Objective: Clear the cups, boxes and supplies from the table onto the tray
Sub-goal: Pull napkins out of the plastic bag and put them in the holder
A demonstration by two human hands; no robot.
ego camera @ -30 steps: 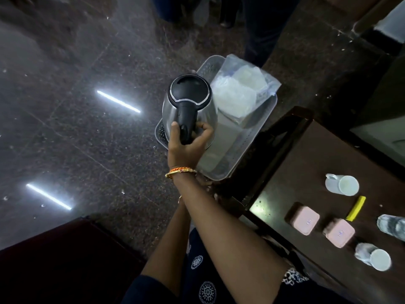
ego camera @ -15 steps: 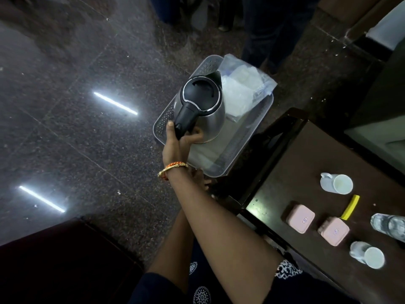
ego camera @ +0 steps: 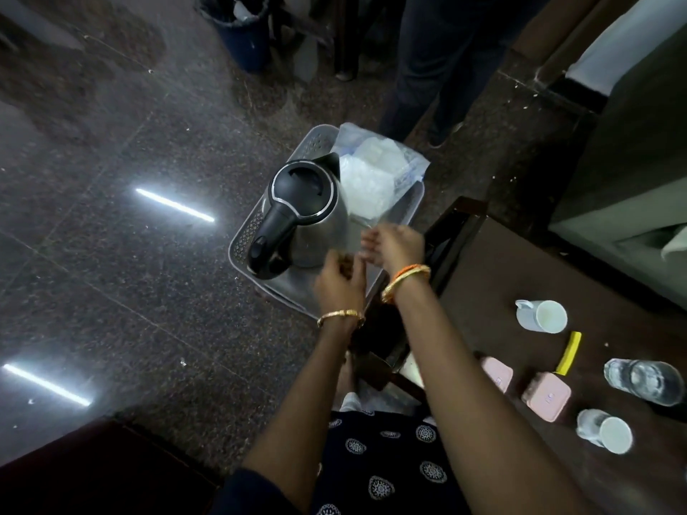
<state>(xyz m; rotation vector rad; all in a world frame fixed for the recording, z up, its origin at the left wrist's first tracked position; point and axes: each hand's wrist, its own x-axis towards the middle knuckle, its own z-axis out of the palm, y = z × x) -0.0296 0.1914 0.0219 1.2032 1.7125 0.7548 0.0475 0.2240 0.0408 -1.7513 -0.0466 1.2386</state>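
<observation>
A grey perforated tray (ego camera: 245, 236) holds a steel kettle with a black lid and handle (ego camera: 301, 202) and a clear plastic bag (ego camera: 375, 176). My left hand (ego camera: 340, 280) curls over the tray's near rim. Just right of the kettle, my right hand (ego camera: 394, 243) hovers over the tray, blurred, with fingers apart and nothing in it. On the dark table (ego camera: 502, 276) at the right stand two white cups (ego camera: 542, 315) (ego camera: 606, 433), two pink boxes (ego camera: 496, 373) (ego camera: 546, 395), a yellow stick (ego camera: 568, 353) and a water bottle (ego camera: 643, 381).
Another person's legs (ego camera: 427, 68) stand just beyond the tray, with a blue bin (ego camera: 241, 31) further back left. A dark piece of furniture (ego camera: 74, 477) fills the bottom left corner. Polished stone floor spreads to the left.
The kettle has gone down into the tray and my right hand has let go of its handle, moving right. My left hand has come into view at the tray's near rim.
</observation>
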